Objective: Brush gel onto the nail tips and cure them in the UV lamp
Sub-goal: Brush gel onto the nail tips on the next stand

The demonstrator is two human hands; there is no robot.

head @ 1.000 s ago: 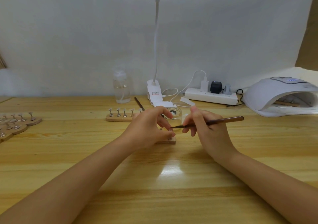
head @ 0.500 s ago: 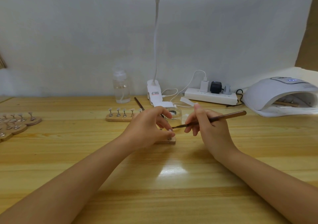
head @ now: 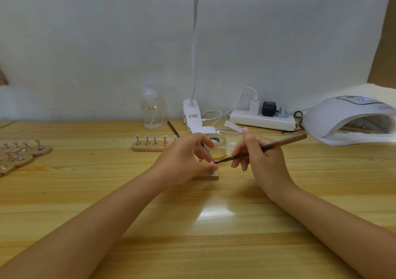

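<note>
The UV lamp (head: pixel 351 118) sits well right of the wooden stand (head: pixel 206 175), already holding a strip. The left hand (head: pixel 184 161) grips that stand; the right hand (head: pixel 259 161) pinches the brush (head: pixel 265 149), bristles on the nail tip (head: pixel 212 162). The open gel jar (head: pixel 217 146), just behind the stand, could get knocked; too much gel may flood the tip's edges.

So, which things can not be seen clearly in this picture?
Head view only:
- Wooden holder under the left hand: the hand hides most of it.
- Nail tip at the brush in the right hand: too small to tell any gel.
- UV lamp: the right edge cuts it off; its inside is dark.
- Holders at the left: the edge cuts them off.
</note>
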